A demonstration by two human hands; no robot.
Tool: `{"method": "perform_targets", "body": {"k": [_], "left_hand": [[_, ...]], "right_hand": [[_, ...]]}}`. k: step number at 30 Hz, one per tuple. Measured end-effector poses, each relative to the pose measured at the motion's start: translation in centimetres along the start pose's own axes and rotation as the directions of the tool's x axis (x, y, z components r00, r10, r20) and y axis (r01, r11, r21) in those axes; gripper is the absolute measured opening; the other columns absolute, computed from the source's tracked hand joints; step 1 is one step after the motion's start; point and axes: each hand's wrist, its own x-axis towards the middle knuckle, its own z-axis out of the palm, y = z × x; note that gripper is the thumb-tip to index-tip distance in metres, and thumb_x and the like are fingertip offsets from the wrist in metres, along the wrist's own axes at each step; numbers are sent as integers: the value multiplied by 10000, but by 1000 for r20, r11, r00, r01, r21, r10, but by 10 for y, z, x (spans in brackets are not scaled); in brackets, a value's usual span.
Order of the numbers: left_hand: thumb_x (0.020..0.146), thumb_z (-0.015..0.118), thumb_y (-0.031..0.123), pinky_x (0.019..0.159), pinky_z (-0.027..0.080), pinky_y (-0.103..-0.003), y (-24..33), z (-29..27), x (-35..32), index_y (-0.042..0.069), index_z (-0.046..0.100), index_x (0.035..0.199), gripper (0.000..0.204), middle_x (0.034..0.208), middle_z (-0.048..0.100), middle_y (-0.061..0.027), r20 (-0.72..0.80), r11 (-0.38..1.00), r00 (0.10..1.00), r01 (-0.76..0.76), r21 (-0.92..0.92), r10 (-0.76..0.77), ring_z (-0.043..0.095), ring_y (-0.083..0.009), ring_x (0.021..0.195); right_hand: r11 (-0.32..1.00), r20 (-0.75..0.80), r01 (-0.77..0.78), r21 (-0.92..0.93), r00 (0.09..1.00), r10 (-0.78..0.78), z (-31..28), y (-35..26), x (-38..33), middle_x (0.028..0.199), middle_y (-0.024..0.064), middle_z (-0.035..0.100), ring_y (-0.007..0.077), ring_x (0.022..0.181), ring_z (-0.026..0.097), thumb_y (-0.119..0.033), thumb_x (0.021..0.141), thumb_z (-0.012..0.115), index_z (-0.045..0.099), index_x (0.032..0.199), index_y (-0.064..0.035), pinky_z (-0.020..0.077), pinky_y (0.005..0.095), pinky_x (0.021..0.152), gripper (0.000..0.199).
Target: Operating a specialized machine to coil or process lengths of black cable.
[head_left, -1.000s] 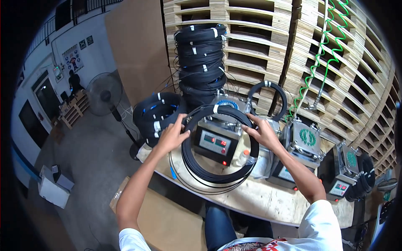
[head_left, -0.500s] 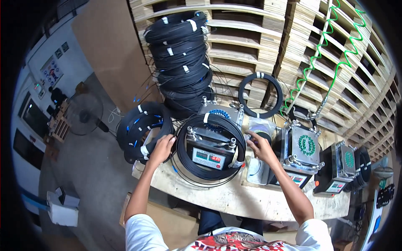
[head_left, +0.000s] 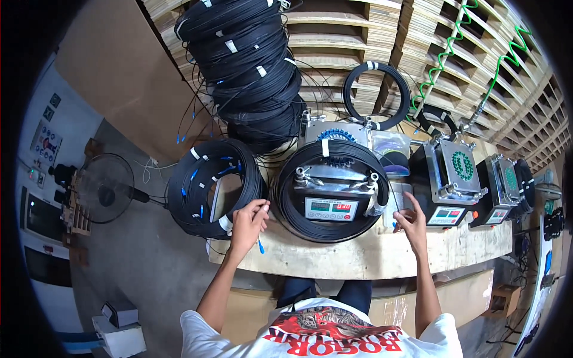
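A black cable coil with white ties leans around the front of a metal-topped machine with a lit display panel. At the coil's left side, my left hand is closed on a thin cable end, with its blue connector hanging below the fingers. My right hand, right of the coil, pinches another thin cable end; a small blue tip shows by the thumb. Next to my left hand stands a wider stack of black coils with blue connectors inside.
Tall piled cable coils stand at the back left. Two more machines with green rings are on the right of the wooden table. One coil leans against wooden pallets. A fan stands left.
The view has shifted. My right hand has come down and nearer, a blue tip now showing at it. A blue connector now hangs below my left hand.
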Motion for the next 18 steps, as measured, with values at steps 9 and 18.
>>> {"method": "perform_targets", "body": {"k": [9,18], "left_hand": [[1049,557,212,535,481,-235,-21,0,-33,-8,645,1043,237,689,602,-21,309,897,951,147,-417,-12,574,-91,573],[1048,553,228,817,547,-266,-4,71,-78,7,651,1179,275,935,688,-47,422,788,853,22,-616,306,666,-117,860]], "right_hand": [[999,96,-25,33,995,21,0,24,-66,736,65,645,126,610,625,-217,1051,533,670,1001,63,545,278,597,315],[993,381,114,16,918,-112,103,27,-89,879,49,659,106,802,608,-257,1037,576,657,1053,43,513,264,759,311]]}}
